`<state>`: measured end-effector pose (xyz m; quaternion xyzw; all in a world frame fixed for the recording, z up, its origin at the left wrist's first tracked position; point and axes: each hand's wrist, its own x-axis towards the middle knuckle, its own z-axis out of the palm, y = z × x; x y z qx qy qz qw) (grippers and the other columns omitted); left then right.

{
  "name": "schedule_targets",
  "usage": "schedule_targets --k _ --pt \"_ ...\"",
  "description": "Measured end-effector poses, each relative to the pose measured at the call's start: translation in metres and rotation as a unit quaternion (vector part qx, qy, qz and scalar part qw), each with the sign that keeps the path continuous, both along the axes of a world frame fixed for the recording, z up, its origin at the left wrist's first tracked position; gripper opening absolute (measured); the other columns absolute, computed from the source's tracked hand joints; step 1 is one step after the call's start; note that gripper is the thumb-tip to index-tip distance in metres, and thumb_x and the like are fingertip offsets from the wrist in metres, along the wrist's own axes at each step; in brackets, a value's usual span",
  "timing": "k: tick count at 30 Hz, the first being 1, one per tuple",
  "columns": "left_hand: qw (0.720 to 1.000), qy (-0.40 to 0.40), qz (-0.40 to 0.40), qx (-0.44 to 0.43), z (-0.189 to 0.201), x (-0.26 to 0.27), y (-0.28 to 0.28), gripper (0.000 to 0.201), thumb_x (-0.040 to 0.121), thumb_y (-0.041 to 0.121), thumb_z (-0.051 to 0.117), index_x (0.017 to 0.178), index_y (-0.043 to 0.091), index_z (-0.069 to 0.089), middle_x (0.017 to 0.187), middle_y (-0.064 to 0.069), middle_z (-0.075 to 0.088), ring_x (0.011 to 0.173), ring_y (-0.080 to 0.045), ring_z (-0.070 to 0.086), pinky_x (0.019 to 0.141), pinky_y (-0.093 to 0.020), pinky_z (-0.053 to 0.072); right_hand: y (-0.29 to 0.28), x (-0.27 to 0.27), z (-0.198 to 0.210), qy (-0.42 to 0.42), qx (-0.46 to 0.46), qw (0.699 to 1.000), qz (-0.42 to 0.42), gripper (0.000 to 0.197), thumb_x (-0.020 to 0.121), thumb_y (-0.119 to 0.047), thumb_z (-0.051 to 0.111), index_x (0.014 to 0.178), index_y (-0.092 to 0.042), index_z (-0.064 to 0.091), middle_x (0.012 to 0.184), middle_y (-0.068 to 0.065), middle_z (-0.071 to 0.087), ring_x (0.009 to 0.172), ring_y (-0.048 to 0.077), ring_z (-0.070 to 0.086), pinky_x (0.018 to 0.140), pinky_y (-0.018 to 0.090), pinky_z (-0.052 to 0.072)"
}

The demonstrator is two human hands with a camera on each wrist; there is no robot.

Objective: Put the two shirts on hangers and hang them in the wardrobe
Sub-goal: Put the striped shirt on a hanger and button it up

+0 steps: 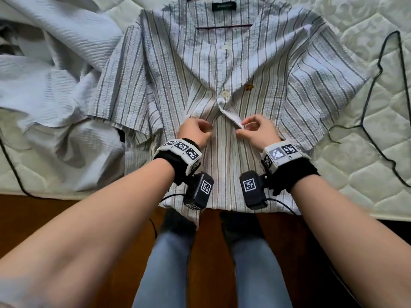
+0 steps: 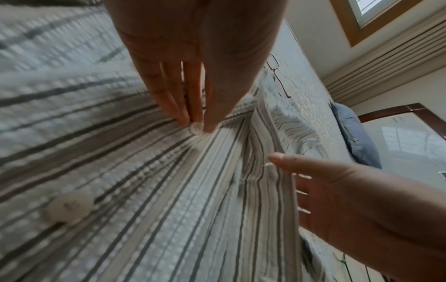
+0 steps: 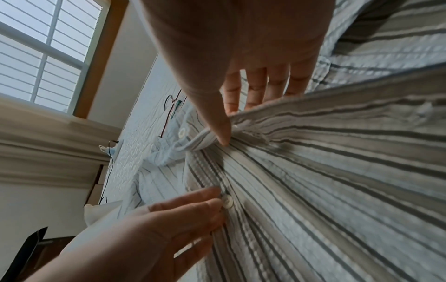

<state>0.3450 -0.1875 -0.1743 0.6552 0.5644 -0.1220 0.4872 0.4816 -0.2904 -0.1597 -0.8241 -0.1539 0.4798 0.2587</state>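
Observation:
A grey-striped shirt (image 1: 244,70) lies front-up on the mattress with a dark red hanger (image 1: 224,27) inside its neck opening. Its two upper buttons are done up, and the front is parted below them. My left hand (image 1: 208,130) pinches a white button (image 2: 196,128) on the left front edge. My right hand (image 1: 241,127) pinches the lifted buttonhole edge (image 3: 243,122) just right of it. A small gap separates the two edges. The second shirt (image 1: 44,74), pale blue, lies crumpled at the left. A black wire hanger (image 1: 379,70) rests on the mattress at the right.
The quilted mattress (image 1: 367,170) ends at its near edge by my legs, above a dark wood floor (image 1: 66,218). A black cable (image 1: 11,165) runs over the mattress at the far left. A window (image 3: 43,53) and wall lie beyond the bed.

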Motion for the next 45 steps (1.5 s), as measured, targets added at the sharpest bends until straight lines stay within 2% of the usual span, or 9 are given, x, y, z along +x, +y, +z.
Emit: schedule_targets --k 3,6,9,14,18,22,30,36,45 --pt "1.0 0.018 0.01 0.019 -0.01 0.003 0.002 0.022 0.081 0.012 0.068 0.102 0.013 0.07 0.104 -0.005 0.071 0.099 -0.019 0.065 0.096 -0.032 0.049 0.001 0.001 -0.009 -0.006 0.023 0.999 -0.048 0.011 0.079 -0.009 0.068 0.087 -0.017 0.065 0.081 -0.001 0.062 0.076 0.01 0.058 0.078 0.025 0.048" --pt "0.998 0.04 -0.001 0.041 -0.017 0.005 0.007 0.012 0.078 0.013 0.071 0.09 0.014 0.073 0.095 -0.005 0.072 0.093 -0.019 0.065 0.088 -0.029 0.051 -0.002 0.003 -0.009 0.006 0.03 0.997 -0.067 0.014 0.081 -0.013 0.068 0.094 -0.007 0.069 0.073 -0.005 0.061 0.066 0.002 0.054 0.062 0.011 0.046" --pt "0.997 0.054 -0.011 0.056 -0.019 0.003 0.006 0.002 0.077 0.014 0.071 0.078 0.015 0.072 0.087 -0.004 0.072 0.087 -0.021 0.066 0.075 -0.023 0.048 -0.007 0.001 -0.002 0.034 0.036 0.997 -0.056 0.009 0.083 -0.019 0.067 0.088 -0.011 0.067 0.072 -0.006 0.059 0.067 0.004 0.054 0.061 0.01 0.045" --pt "0.999 -0.022 0.027 -0.015 -0.002 -0.002 0.006 0.009 0.076 0.018 0.076 0.078 0.01 0.071 0.082 -0.006 0.07 0.082 -0.018 0.066 0.086 -0.033 0.054 -0.011 -0.001 0.004 0.038 0.031 0.998 -0.031 0.025 0.086 -0.03 0.063 0.095 -0.008 0.071 0.087 -0.002 0.065 0.08 0.008 0.057 0.078 0.022 0.041" --pt "0.992 -0.096 0.046 -0.059 0.018 -0.009 -0.004 0.015 0.074 0.017 0.077 0.067 0.021 0.064 0.078 -0.005 0.069 0.082 -0.025 0.068 0.088 -0.044 0.055 -0.007 -0.007 0.009 0.084 0.036 0.995 -0.05 0.019 0.085 -0.033 0.064 0.082 -0.016 0.071 0.07 -0.007 0.062 0.063 0.004 0.049 0.065 0.019 0.04" --pt "0.984 -0.141 0.086 -0.064 0.035 -0.009 -0.013 0.016 0.076 0.014 0.075 0.068 0.022 0.063 0.084 -0.008 0.071 0.089 -0.027 0.069 0.09 -0.044 0.054 -0.005 -0.015 0.018 0.124 0.045 0.989 -0.069 0.014 0.084 -0.028 0.067 0.074 -0.019 0.07 0.05 -0.013 0.057 0.057 0.009 0.046 0.056 0.02 0.039" --pt "0.982 -0.148 0.111 -0.02 0.055 -0.007 -0.022 0.009 0.077 0.012 0.074 0.085 0.008 0.071 0.087 -0.007 0.072 0.085 -0.018 0.069 0.085 -0.032 0.056 0.0 -0.021 0.037 0.125 0.063 0.988 -0.07 0.009 0.084 -0.023 0.066 0.077 -0.018 0.069 0.062 -0.004 0.056 0.056 0.008 0.046 0.057 0.018 0.042" --pt "0.979 -0.142 0.145 -0.006 0.052 -0.009 -0.025 0.007 0.077 0.011 0.074 0.084 0.012 0.071 0.085 -0.004 0.072 0.083 -0.015 0.069 0.083 -0.031 0.057 0.007 -0.024 0.042 0.087 0.045 0.995 -0.021 0.022 0.084 -0.015 0.067 0.103 -0.004 0.068 0.074 -0.004 0.062 0.059 0.004 0.052 0.054 0.012 0.045" --pt "0.979 -0.156 0.129 -0.01 0.052 -0.007 -0.026 0.01 0.076 0.005 0.073 0.086 0.006 0.072 0.083 -0.005 0.07 0.074 -0.01 0.064 0.08 -0.021 0.053 0.005 -0.026 0.048 0.165 0.076 0.981 -0.064 0.013 0.091 -0.003 0.052 0.083 -0.008 0.06 0.064 0.005 0.063 0.039 0.004 0.054 0.05 0.02 0.053"
